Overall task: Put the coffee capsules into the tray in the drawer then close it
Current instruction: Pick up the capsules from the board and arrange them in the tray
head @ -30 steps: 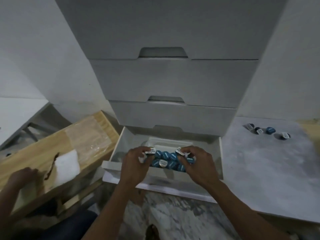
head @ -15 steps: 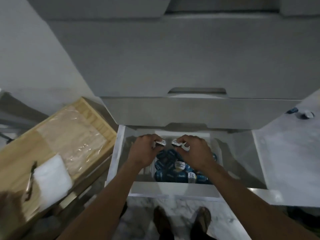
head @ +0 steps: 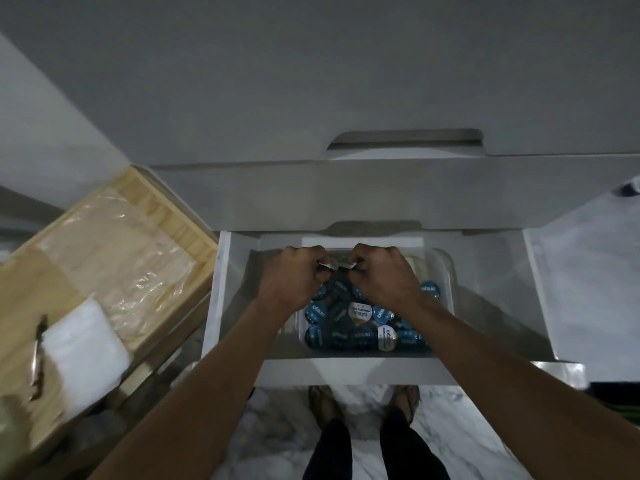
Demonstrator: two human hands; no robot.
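Note:
The bottom white drawer [head: 349,370] stands pulled out below me. Inside it a clear plastic tray [head: 445,268] holds several blue coffee capsules [head: 360,327], a few with white and gold lids. My left hand [head: 294,278] and my right hand [head: 384,275] hover side by side over the tray's far half. Each pinches a white-lidded capsule [head: 329,265] between its fingertips, and the two capsules almost touch. The capsules under my hands are hidden.
Closed drawer fronts [head: 346,195] overhang the open drawer. A wooden crate [head: 114,244] with plastic wrap and a white foam piece [head: 83,344] sits to the left. A white counter [head: 588,278] lies on the right, one capsule [head: 628,188] at its edge. My feet [head: 363,403] stand on marble floor.
The view has tilted down and closer to the drawer. Both hands have moved farther back over the tray, still holding their capsules close together.

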